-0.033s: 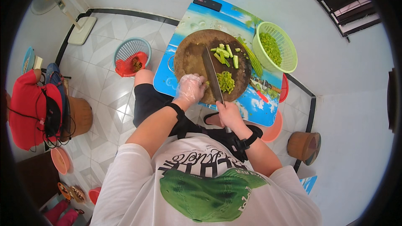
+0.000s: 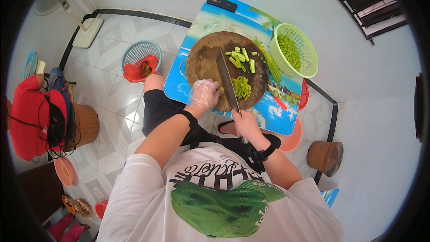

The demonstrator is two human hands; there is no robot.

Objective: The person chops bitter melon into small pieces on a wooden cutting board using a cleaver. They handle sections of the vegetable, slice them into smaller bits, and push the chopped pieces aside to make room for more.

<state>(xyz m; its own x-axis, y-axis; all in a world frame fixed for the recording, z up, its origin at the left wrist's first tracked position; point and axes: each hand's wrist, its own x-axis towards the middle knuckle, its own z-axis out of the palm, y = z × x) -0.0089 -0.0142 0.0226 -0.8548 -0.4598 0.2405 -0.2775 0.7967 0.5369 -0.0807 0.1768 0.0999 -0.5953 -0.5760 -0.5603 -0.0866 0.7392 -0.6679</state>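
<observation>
- The chopped green vegetable [image 2: 242, 88] lay in a small heap on the near half of the round wooden chopping board [image 2: 200, 60], just to the right of the knife [image 2: 228, 83].
- The blade pointed away from the person and separated this heap from the left hand; I could not tell if its edge was touching the board.
- The right hand [image 2: 246, 124] had its fingers wrapped closely around the knife handle, low and near the body, which probably gave good control over the long blade.
- The left hand [image 2: 204, 95], in a clear plastic glove, was at the near left part of the board with its fingers bent, perhaps to hold the tips away from the edge. A little green showed beside them, but I could not tell whether they were pinching it.
- Farther up, the cut green sticks [image 2: 242, 55] lay apart from the heap, presumably to leave space for the blade.
- Long green stalks [image 2: 270, 65] were at the right border of the board, within reach.
- Next to them, a light green basket [image 2: 311, 58] contained more chopped pieces, seemingly placed there for collecting them.
- All this was on the blue patterned tabletop [image 2: 280, 122], close before the seated person.
</observation>
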